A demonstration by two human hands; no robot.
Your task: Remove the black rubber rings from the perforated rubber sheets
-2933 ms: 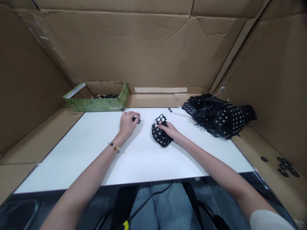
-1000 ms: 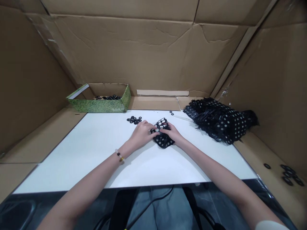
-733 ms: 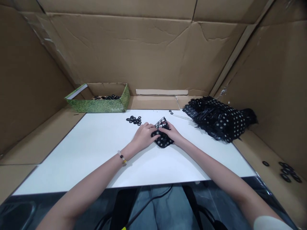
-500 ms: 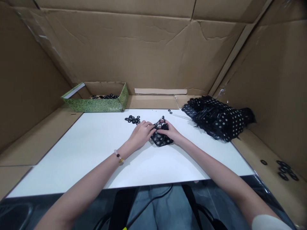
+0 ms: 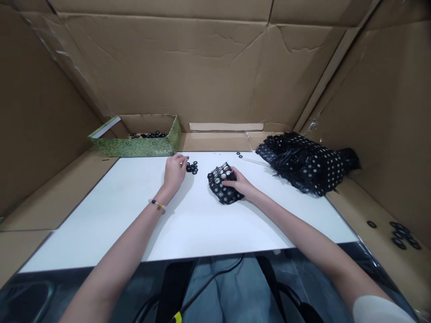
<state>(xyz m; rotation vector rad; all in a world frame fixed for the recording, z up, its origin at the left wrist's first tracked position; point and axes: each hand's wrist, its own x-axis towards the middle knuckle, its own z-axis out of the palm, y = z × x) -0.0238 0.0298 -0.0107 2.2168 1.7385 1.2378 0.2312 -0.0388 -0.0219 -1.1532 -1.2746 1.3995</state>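
Note:
My right hand (image 5: 238, 184) grips a crumpled piece of black polka-dot fabric (image 5: 225, 193), thumb on top, just above the white tabletop. The fabric's upper edge looks loose and stringy. Over to the left, my left hand (image 5: 175, 171) is at a small pile of black rings (image 5: 193, 168), its fingers bent and closed together at the pile's left edge. Whatever those fingertips hold, if anything, is too small to make out. Part of the pile is hidden behind the hand.
A green patterned box (image 5: 134, 147) with more black rings inside stands at the back left. A heap of black polka-dot fabric (image 5: 310, 163) lies at the right. Two loose rings (image 5: 239, 155) sit near the back edge; several larger rings (image 5: 400, 235) lie on the right cardboard.
My left hand has let go of the fabric and moved left to the ring pile. The right hand still holds the fabric, which is now more spread out on its left side.

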